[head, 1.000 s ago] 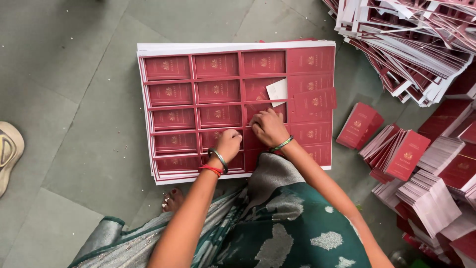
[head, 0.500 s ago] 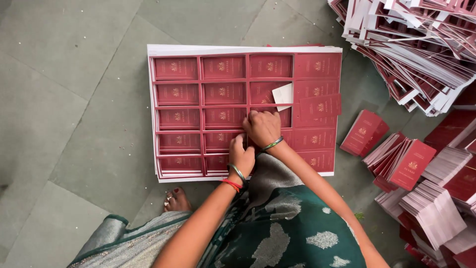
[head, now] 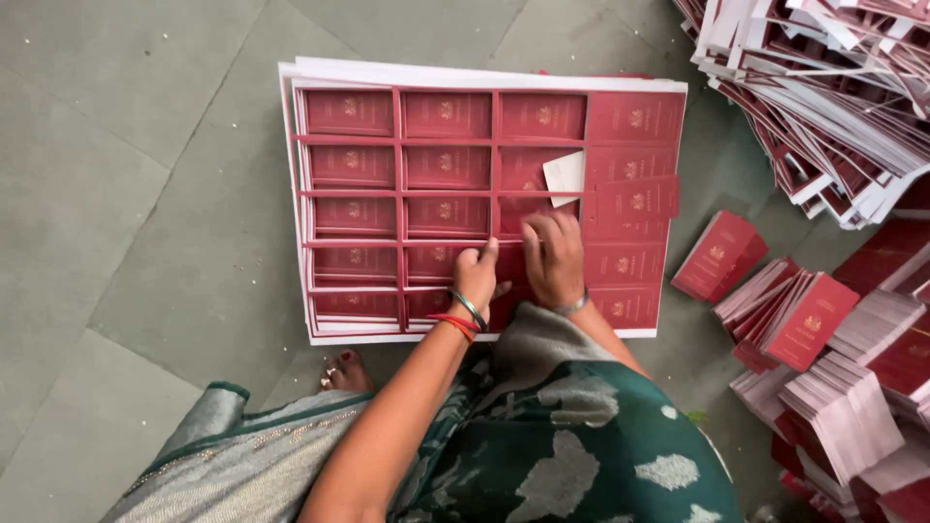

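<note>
A stack of red printed sheets [head: 387, 184], die-cut into rows of small red cards with a thin red frame, lies on the floor in front of me. My left hand [head: 477, 276], with bangles at the wrist, pinches a strip of the frame near the sheet's lower middle. Right beside it, my right hand [head: 554, 257] lies flat on the cards, fingers pointing away from me. One card [head: 565, 177] above my right hand is flipped up and shows its white back. The right column's cards [head: 635, 208] sit loose, without frame strips.
Bundles of loose red cards [head: 804, 315] lie in piles on the floor at the right. A big heap of stripped red and white frame waste [head: 833, 107] fills the top right. My bare foot [head: 341, 373] and green patterned cloth [head: 581, 446] are below the sheets. The floor is grey tile [head: 126, 223].
My left hand has moved up and right until it is next to my right hand. The right hand has flattened onto the cards. The view has shifted slightly.
</note>
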